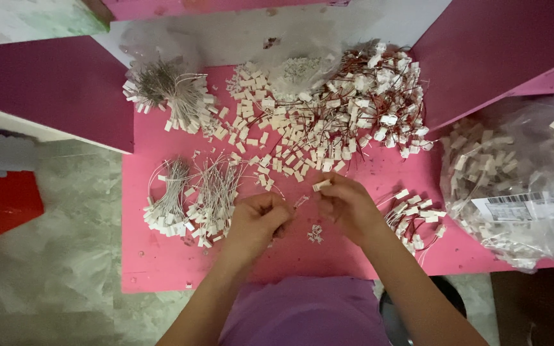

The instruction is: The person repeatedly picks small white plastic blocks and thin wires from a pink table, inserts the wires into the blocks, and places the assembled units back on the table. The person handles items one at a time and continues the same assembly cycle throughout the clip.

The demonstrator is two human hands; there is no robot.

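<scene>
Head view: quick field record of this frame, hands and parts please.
surface: pink table
left hand: closed, pinching a thin wire piece
right hand: pinching a small white connector
between hands: thin wire piece
centre pile: loose white connectors
far right pile: connectors with red wires
left of hands: bundles of white-wired connectors
right edge: clear bag of connectors

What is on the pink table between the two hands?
Between the left hand and right hand, the head view shows a thin wire piece, with a few tiny white bits just below.
</scene>
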